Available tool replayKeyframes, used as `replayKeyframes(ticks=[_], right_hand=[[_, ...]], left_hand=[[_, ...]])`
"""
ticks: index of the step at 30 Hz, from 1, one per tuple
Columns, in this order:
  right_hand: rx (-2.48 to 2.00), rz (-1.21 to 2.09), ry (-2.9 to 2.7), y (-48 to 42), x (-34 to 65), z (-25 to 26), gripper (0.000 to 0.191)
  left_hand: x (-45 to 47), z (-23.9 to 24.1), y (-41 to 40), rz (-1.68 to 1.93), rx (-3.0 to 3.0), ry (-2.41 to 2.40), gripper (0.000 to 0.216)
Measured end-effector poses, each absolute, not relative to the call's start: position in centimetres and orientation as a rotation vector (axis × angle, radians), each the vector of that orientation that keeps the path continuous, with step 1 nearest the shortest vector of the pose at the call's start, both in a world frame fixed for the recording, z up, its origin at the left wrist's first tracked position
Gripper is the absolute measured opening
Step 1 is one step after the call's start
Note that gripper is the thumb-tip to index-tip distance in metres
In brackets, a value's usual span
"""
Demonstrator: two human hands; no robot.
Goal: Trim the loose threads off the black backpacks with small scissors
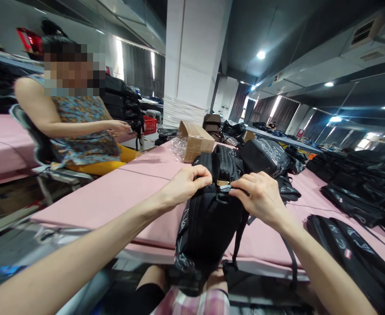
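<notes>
A black backpack (212, 227) with white line drawings on its side rests at the table's front edge, its lower end overhanging towards my lap. My left hand (195, 181) is closed in a pinch at the left of the bag's top; what lies between its fingertips is too small to make out. Opposite it, my right hand (260, 194) pinches the end of a small whitish strip (225, 187). That strip lies just below a gold-coloured metal plate (223, 183) on the bag. A black loop (223, 199) sits below them, and a dark strap hangs at the right.
The pink-topped table (127, 197) bears an open cardboard box (195, 142) with clear plastic beside it. More black bags (264, 155) lie behind and to the right, one bag (350, 249) near my right forearm. A seated co-worker (81, 122) is across at the left.
</notes>
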State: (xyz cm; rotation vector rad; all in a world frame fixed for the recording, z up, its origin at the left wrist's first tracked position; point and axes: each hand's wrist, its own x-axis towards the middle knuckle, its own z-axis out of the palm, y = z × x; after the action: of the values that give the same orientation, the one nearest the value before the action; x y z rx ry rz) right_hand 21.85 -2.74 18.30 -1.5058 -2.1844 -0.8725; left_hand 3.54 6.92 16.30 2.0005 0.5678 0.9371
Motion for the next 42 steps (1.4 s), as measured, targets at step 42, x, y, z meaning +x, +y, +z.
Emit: replayKeyframes(ticks=[42], right_hand=[[-1.380, -0.118, -1.832, -3.7, 24.4, 17.0, 0.016]], left_hand=[[9.4, 20.5, 7.8, 0.737, 1.302, 0.502, 0.019]])
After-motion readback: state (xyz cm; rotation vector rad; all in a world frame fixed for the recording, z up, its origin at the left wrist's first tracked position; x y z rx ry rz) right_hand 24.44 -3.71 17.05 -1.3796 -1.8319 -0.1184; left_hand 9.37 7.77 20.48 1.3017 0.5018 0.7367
